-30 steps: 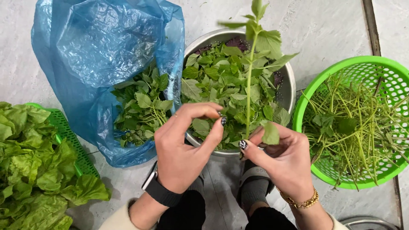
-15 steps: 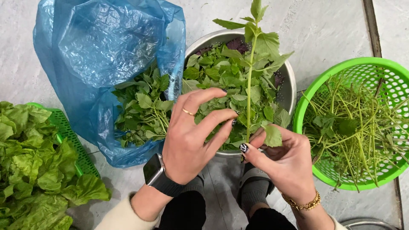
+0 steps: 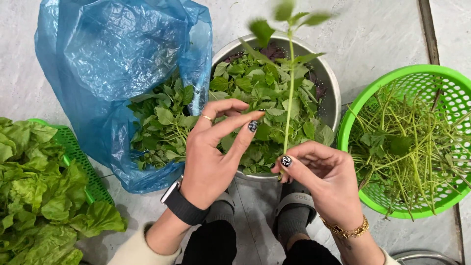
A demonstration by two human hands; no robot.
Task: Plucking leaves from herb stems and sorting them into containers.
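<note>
Over a steel bowl, a herb stem held upright

Above the metal bowl of picked green leaves, a leafy herb stem stands upright, its base pinched between thumb and fingers of the right hand. Just beside it, the left hand hovers with fingers spread and empty. Left of the bowl lies a blue plastic bag of herbs, then lettuce; right, a green basket of bare stems
</note>
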